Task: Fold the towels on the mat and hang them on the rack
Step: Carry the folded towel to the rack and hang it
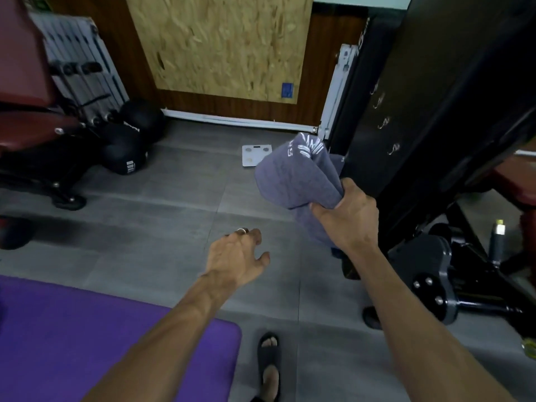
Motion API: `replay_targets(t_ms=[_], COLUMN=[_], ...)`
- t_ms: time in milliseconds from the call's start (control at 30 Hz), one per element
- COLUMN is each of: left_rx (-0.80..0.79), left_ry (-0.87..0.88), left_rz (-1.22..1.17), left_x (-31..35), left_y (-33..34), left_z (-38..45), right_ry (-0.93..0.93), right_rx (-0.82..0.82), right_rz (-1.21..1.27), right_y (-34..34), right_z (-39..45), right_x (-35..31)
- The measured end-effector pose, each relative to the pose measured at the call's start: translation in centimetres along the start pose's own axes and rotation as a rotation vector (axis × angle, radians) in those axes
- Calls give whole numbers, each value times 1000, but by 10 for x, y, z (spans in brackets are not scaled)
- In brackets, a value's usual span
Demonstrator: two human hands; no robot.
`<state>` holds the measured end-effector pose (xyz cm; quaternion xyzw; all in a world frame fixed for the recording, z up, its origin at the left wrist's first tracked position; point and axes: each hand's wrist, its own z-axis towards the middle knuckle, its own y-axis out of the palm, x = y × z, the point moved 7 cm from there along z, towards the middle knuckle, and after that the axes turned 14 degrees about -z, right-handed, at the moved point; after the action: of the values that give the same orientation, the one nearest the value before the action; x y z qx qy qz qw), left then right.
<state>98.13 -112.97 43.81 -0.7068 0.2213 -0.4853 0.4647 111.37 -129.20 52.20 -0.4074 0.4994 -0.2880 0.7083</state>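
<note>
A folded grey towel (298,175) with white lettering hangs in the air, gripped at its lower right by my right hand (345,216). The towel is just left of a tall black rack panel (406,111) that carries several metal hooks (385,123). My left hand (237,256) hovers over the floor with loosely spread fingers, holding nothing. The purple mat (101,343) lies at the lower left, and no towel shows on the part in view.
A white bathroom scale (255,155) lies on the grey floor tiles behind the towel. Black medicine balls (127,152) and a red weight bench (34,111) stand at the left. Black machine feet and a bottle (497,236) crowd the right. My sandalled foot (269,361) stands beside the mat.
</note>
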Motion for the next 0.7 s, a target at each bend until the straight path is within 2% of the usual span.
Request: replay_targets(t_ms=[167,400,533,600,700], left_rx=[26,105,196,161,4], left_ry=[15,79,166,236,301], left_rz=[-72,-84,-230,-342,-436], left_x=[22,48,61,75,101], left_y=[-8,-53,-74,-76,-69], left_z=[109,244,333,382,461], right_ry=[-57,-113,-184,-245,-336], right_rx=[40,57,18,-4,-61], right_rz=[-63,-142,-197,-257,-294], right_y=[8,21,50,65,87], right_z=[106,235,313,353,415], right_x=[4,3,13,20,29])
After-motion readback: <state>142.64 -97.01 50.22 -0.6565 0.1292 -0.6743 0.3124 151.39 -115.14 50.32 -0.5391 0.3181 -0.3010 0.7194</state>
